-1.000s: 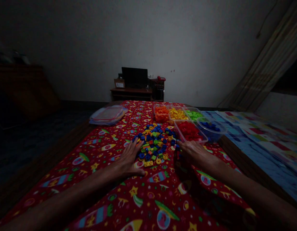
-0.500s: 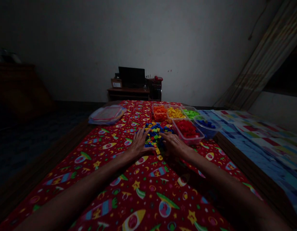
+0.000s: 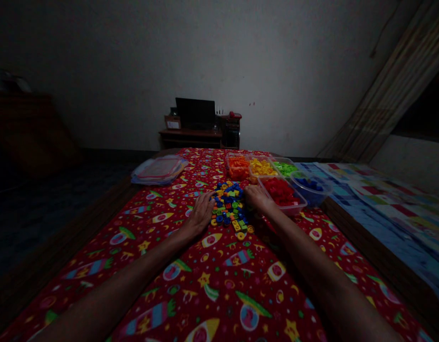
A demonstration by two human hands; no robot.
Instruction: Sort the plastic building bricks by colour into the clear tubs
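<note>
A heap of small blue, yellow, green and orange toy bricks [image 3: 230, 207] lies on the red rocket-print cloth [image 3: 219, 280]. My left hand [image 3: 200, 213] rests flat on the cloth against the heap's left side, fingers stretched out. My right hand [image 3: 257, 196] lies flat against the heap's right side, beside the clear tub of red bricks [image 3: 280, 192]. Neither hand holds anything. Behind stand tubs of orange bricks [image 3: 238, 166], yellow bricks [image 3: 261, 167] and green bricks [image 3: 286, 168], and a round tub of blue bricks [image 3: 309, 186].
A stack of clear lids [image 3: 158, 170] lies at the cloth's far left. A patterned mat [image 3: 390, 209] lies to the right. A low wooden stand with a dark screen [image 3: 195, 114] is against the far wall. The room is dim.
Both hands slid forward and closed in on the loose bricks, gathering the spread pile into a tighter heap farther from me. The hands now sit on either side of it.
</note>
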